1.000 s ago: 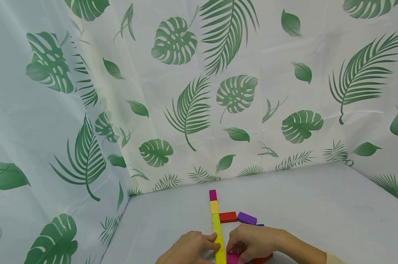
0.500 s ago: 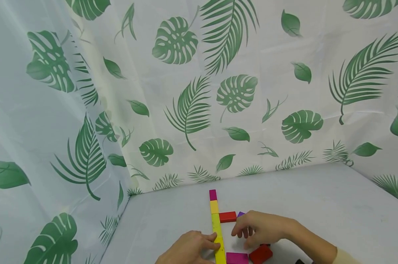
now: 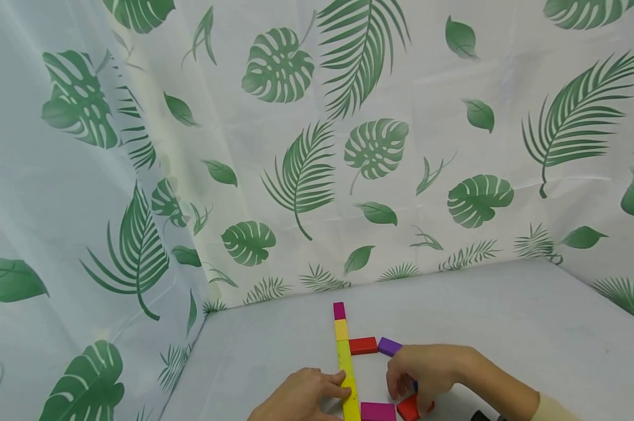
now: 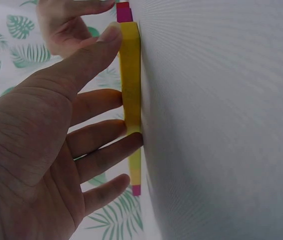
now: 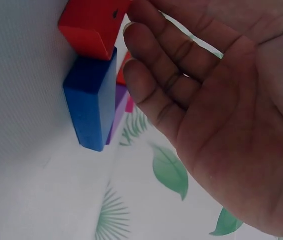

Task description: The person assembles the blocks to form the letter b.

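The left hand (image 3: 301, 397) lies flat, fingers straight, steadying the yellow bar (image 3: 346, 374) on the bench (image 3: 506, 327). The right hand (image 3: 427, 368), fingers loosely bent and holding nothing, hovers over the blue block (image 5: 89, 102); pinching its long sides seems best. Beyond lies the purple block (image 3: 389, 347).

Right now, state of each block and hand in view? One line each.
left hand: open, fingers resting against the long yellow block
long yellow block: flat on the table, in line with the small yellow and magenta blocks
right hand: open, fingers hovering by the blue block, holding nothing
blue block: flat on the table, touching a red block
purple block: flat, beside the far red block
far red block: flat, abutting the yellow line
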Action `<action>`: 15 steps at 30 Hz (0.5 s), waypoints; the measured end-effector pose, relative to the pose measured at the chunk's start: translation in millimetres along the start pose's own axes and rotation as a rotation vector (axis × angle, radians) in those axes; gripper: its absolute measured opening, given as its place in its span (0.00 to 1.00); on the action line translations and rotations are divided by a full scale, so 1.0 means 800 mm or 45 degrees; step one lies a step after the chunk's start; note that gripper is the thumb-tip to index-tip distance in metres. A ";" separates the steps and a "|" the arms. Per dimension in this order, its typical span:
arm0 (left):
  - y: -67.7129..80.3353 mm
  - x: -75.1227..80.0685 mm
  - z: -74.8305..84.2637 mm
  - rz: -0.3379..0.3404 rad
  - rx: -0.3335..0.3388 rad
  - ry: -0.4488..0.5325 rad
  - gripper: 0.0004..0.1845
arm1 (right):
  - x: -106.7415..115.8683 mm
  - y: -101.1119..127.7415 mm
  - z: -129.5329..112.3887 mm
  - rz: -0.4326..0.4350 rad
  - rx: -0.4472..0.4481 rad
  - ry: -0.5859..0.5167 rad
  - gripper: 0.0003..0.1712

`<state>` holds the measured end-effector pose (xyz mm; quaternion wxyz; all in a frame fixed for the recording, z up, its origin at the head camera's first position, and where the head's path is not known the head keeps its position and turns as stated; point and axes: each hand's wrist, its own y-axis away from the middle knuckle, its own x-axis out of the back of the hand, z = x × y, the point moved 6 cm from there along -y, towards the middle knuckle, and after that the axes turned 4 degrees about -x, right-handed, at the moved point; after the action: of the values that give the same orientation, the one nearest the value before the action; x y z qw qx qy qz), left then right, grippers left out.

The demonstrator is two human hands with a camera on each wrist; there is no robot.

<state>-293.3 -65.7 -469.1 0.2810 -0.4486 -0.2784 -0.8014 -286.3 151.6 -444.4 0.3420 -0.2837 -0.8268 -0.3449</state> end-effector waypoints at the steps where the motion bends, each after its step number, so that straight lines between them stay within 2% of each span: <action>1: 0.000 0.000 0.000 -0.002 -0.005 -0.010 0.25 | -0.001 -0.002 0.000 -0.008 -0.010 0.011 0.23; 5: -0.001 0.001 0.002 -0.012 -0.013 -0.044 0.24 | -0.004 -0.007 0.005 -0.045 0.001 0.031 0.21; 6: -0.001 0.001 0.002 -0.013 -0.014 -0.048 0.24 | -0.005 -0.010 0.009 -0.055 0.050 0.058 0.20; 8: -0.001 0.001 0.002 -0.013 -0.018 -0.048 0.24 | -0.006 -0.012 0.010 -0.063 0.063 0.057 0.20; 15: -0.002 0.000 0.002 -0.010 -0.045 -0.052 0.25 | -0.006 -0.004 -0.002 -0.033 0.024 0.047 0.19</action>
<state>-293.7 -63.6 -468.9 0.2640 -0.4688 -0.2716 -0.7980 -285.1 147.2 -448.8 0.3555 -0.2632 -0.8271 -0.3467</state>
